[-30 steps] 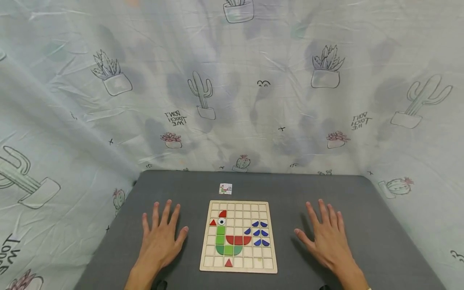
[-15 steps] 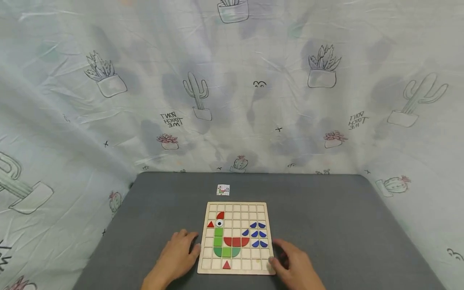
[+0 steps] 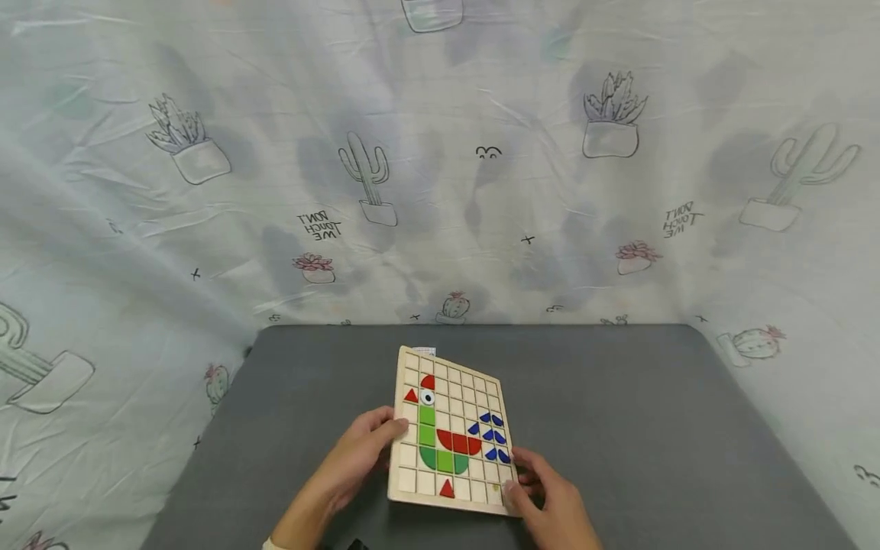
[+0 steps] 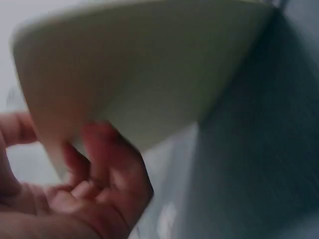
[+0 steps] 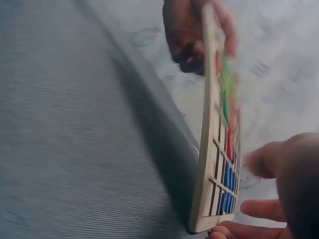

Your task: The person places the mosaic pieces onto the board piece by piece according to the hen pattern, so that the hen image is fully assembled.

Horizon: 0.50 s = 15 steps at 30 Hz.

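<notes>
A wooden grid board (image 3: 469,397) is tilted, its left side raised off the table. Set in its squares are red, green and blue pieces and a round eye piece (image 3: 427,397), forming a bird shape. My left hand (image 3: 357,447) grips the left edge, thumb over the front. From beneath, in the left wrist view, the curled fingers (image 4: 112,159) press the board's plain back (image 4: 149,69). At the lower right corner my right hand (image 3: 555,500) holds the edge, with its thumb in front and fingers around the side. The right wrist view shows the board edge-on.
Behind the board's top edge, a small printed card (image 3: 430,351) is mostly hidden. The grey table (image 3: 619,405) extends on both sides. White curtains with cactus drawings (image 3: 440,191) enclose its back and sides.
Both hands, spread flat on the table a second ago, came inward to the board's sides and took hold of it. The board's left side has risen, now covering most of the card.
</notes>
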Available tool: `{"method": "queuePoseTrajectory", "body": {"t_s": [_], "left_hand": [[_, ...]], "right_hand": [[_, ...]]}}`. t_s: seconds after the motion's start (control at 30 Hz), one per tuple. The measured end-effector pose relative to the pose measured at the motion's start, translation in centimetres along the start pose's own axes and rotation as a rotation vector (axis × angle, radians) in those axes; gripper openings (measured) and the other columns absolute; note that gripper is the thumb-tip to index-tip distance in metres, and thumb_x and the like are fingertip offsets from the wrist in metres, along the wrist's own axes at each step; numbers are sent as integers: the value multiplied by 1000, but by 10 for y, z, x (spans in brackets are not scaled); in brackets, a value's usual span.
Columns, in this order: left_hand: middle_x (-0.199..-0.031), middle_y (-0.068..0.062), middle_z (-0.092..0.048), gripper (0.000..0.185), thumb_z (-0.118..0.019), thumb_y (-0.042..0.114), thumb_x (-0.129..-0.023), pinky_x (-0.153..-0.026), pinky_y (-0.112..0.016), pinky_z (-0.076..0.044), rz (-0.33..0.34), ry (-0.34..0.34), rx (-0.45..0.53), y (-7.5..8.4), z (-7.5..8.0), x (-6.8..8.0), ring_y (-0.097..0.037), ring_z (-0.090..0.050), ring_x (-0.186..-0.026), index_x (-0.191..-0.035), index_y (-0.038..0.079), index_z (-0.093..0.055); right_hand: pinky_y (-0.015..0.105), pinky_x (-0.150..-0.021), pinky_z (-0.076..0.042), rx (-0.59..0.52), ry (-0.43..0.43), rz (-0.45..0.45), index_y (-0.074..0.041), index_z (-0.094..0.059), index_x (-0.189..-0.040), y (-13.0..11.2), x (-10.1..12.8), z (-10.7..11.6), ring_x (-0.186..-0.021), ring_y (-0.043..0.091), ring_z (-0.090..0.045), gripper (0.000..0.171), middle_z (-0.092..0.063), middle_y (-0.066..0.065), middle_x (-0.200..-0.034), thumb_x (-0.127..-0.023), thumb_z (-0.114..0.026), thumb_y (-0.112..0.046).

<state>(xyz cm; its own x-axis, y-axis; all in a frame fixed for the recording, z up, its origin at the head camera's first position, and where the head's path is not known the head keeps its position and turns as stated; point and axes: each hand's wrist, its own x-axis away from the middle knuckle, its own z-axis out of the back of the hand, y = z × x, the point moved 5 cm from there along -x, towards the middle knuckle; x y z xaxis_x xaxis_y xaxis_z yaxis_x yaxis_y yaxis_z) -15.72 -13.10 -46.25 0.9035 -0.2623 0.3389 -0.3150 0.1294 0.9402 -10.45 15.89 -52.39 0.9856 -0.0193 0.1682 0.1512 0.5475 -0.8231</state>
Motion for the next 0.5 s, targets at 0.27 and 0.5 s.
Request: {"method": "queuePoseTrajectory", "body": {"t_s": [0.27, 0.5], "left_hand": [[-104, -12, -74, 45, -58, 39, -113, -72, -33, -61, -232, -189, -73, 68, -85, -20, -19, -73, -84, -127, -3, -64], [-70, 1, -56, 49, -70, 57, -101, -56, -28, -47, -292, 46, -137, 84, -141, -38, -14, -55, -62, -81, 15, -55]], "right_hand": [[22, -111, -53, -771, -29, -4, 5, -30, -168, 2, -24, 1, -152, 35, -50, 72, -39, 32, -169, -119, -37, -47], [28, -98, -54, -1064, -136, -5, -25, -47, -158, 4, -35, -8, -118, 7, -60, 68, -59, -6, -141, -114, -19, -68]]}}
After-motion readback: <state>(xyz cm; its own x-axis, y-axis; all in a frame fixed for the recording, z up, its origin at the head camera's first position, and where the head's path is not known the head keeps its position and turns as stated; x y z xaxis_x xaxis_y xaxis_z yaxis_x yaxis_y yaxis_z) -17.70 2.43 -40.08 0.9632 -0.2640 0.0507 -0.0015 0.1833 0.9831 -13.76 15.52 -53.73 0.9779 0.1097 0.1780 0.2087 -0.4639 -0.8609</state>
